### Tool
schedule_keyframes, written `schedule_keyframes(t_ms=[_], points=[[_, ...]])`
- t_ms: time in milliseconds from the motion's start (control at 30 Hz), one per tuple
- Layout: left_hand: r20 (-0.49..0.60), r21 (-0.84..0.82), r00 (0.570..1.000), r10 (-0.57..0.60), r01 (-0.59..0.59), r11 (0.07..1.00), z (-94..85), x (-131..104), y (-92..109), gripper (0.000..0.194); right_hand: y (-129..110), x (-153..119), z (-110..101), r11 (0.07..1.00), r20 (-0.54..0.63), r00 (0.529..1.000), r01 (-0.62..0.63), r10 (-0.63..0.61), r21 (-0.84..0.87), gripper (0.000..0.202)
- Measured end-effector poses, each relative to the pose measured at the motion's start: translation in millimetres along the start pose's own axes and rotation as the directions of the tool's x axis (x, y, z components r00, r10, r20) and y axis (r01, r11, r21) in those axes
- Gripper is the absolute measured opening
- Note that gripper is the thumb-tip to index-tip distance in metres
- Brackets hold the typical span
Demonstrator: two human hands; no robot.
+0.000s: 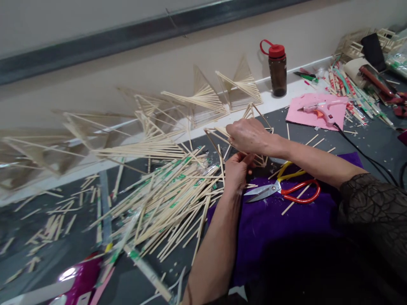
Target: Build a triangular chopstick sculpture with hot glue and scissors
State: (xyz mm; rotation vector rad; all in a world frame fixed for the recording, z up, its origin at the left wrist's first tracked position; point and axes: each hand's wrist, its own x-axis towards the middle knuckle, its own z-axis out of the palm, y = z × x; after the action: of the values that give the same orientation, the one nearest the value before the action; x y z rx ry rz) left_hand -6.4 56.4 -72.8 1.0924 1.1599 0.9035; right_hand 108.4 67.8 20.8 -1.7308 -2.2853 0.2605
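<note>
A dark purple cloth (263, 224) lay closest, under red-and-yellow-handled metal scissors (275, 187), and by its far edge the left hand (238, 169) and right hand (249, 135) pinched a pointy frame of thin wooden sticks (262, 116).

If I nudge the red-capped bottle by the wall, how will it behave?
The bottle stands upright and looks tall for its base, so a high push may tip it. Its rounded sides suggest it could roll once down. The walls look stiff; I can't tell how full it is.
</note>
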Motion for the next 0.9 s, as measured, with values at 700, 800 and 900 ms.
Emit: schedule_keyframes(t_ms=[700,800,900], points=[[0.009,0.044,1.0,-0.003,0.002,0.999,1.2,-4.9,0.8,0.031,62.9,-65.7,40.8,0.97,0.228,0.966,-0.163,0.12,0.178,0.03],[0.005,0.047,1.0,0.004,-0.004,0.999,1.1,-5.1,1.3,0.031,63.2,-63.1,46.0,0.951,0.232,0.967,-0.165,0.104,0.261,0.03],[0.003,0.046,1.0,0.007,-0.007,0.999,0.9,-5.3,1.2,0.032,61.1,-62.1,46.1,0.927,0.255,0.961,-0.19,0.108,0.324,0.028]])
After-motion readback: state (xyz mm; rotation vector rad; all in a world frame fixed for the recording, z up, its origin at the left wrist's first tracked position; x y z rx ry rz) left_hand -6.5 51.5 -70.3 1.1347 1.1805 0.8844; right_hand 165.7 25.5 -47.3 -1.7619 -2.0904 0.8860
